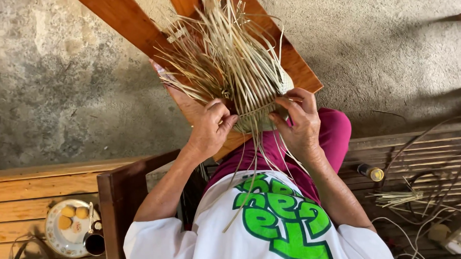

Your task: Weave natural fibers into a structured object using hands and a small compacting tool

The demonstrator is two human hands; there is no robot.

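Item: half-woven basket (258,116), resting on wooden board (294,61) over my lap. My left hand (210,127) is pinching its left rim; my right hand (299,122) is gripping its right rim. Loose strips (222,48) are fanning away, far side.

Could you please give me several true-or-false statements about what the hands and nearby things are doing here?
1. Both hands grip the half-woven basket of pale straw strips. True: left hand and right hand pinch its woven band.
2. The basket rests on a grey metal tray. False: it sits over a reddish-brown wooden plank.
3. A round patterned plate holds yellow round cakes. True.
4. The dark mug stands beside the right hand. False: it is far down at the plate's edge.
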